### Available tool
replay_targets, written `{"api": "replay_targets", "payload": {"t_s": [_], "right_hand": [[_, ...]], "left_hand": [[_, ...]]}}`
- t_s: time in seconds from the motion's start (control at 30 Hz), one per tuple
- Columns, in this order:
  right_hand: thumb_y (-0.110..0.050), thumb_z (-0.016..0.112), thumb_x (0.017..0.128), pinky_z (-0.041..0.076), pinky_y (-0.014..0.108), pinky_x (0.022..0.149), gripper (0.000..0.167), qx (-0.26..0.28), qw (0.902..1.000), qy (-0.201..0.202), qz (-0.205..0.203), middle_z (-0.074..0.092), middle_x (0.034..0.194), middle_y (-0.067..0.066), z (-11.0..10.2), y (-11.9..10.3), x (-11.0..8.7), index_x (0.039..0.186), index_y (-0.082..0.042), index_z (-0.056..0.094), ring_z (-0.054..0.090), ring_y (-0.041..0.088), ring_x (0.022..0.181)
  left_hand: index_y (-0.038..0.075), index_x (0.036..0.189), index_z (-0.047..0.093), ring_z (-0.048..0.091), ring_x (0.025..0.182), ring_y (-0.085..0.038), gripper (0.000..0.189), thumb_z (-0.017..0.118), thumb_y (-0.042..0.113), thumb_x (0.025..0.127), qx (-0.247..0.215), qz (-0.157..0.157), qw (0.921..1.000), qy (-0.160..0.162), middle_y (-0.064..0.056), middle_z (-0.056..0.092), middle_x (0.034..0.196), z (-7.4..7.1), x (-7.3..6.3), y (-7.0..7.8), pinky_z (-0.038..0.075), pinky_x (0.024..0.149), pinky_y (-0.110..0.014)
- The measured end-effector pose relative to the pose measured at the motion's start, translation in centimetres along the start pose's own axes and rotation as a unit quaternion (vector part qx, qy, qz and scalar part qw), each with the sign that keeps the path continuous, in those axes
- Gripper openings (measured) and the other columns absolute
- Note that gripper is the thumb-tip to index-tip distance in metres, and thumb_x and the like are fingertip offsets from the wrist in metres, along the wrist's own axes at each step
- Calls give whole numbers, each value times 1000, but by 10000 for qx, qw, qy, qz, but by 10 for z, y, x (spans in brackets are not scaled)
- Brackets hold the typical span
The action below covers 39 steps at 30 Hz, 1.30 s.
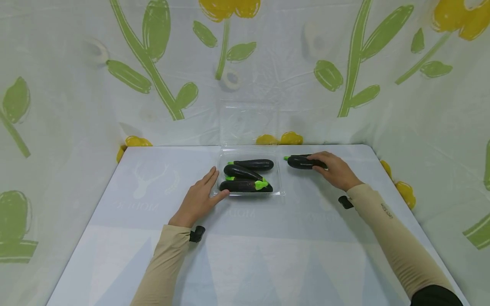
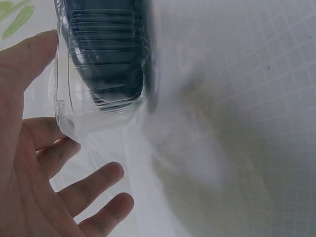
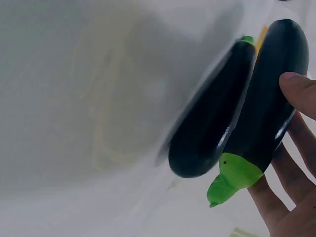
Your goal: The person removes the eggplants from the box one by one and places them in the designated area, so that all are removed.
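Observation:
A clear plastic clamshell box (image 1: 278, 180), its lid (image 1: 249, 121) raised at the back, holds several dark eggplants (image 1: 245, 185) with green caps. My left hand (image 1: 199, 199) rests against the box's near left corner, fingers spread, thumb along the front edge. In the left wrist view, fingertips touch the box's clear wall (image 2: 69, 116). To the right of the box, my right hand (image 1: 332, 169) grips an eggplant (image 3: 266, 98) between thumb and fingers, its green cap sticking out. Right beside that one lies a second eggplant (image 3: 210, 113).
Box and eggplants are near the back edge of a white, pale-blue patterned table (image 1: 245, 263). A plant-printed curtain (image 1: 275, 63) rises behind it and along both sides. Black wrist cameras (image 1: 197, 234) are strapped on both sleeves.

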State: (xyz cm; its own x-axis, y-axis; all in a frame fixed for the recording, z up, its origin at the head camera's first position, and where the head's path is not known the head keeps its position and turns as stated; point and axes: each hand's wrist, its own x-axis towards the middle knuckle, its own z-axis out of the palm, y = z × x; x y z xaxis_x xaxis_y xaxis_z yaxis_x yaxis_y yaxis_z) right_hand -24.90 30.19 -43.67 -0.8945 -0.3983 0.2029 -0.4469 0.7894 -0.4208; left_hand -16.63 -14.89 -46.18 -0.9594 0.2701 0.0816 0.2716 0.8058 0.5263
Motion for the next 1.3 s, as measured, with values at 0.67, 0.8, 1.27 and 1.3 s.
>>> {"api": "replay_targets", "payload": {"t_s": [0.67, 0.8, 1.27, 1.3], "right_hand": [[-5, 74, 92, 44, 60, 104, 42, -649, 9968, -453, -136, 58, 138, 22, 6, 8, 1, 133, -12, 65, 54, 42, 127], [-5, 74, 93, 43, 61, 104, 42, -632, 9970, -450, -44, 58, 137, 23, 8, 9, 0, 133, -13, 65, 54, 43, 126], [-3, 69, 96, 43, 59, 105, 42, -625, 9960, -607, 189, 57, 138, 22, 9, 12, -2, 136, -10, 61, 52, 42, 130], [-4, 69, 96, 43, 59, 105, 42, -614, 9960, -617, 206, 57, 138, 22, 9, 13, -3, 137, -10, 61, 51, 42, 130]], "left_hand": [[10, 161, 28, 31, 149, -33, 86, 56, 61, 98, -15, -89, 9999, -80, -3, 19, 168, 1, 1, -3, 30, 118, -53], [11, 161, 27, 31, 149, -33, 86, 56, 61, 98, -19, -105, 9999, -104, -2, 18, 168, 2, 2, -4, 30, 118, -53], [11, 161, 27, 31, 149, -33, 87, 54, 64, 98, -19, -98, 9999, -112, -2, 18, 168, 2, 2, -4, 30, 118, -54], [11, 161, 27, 31, 149, -33, 86, 54, 63, 98, -21, -107, 9999, -115, -1, 18, 168, 2, 2, -4, 30, 118, -54]]}}
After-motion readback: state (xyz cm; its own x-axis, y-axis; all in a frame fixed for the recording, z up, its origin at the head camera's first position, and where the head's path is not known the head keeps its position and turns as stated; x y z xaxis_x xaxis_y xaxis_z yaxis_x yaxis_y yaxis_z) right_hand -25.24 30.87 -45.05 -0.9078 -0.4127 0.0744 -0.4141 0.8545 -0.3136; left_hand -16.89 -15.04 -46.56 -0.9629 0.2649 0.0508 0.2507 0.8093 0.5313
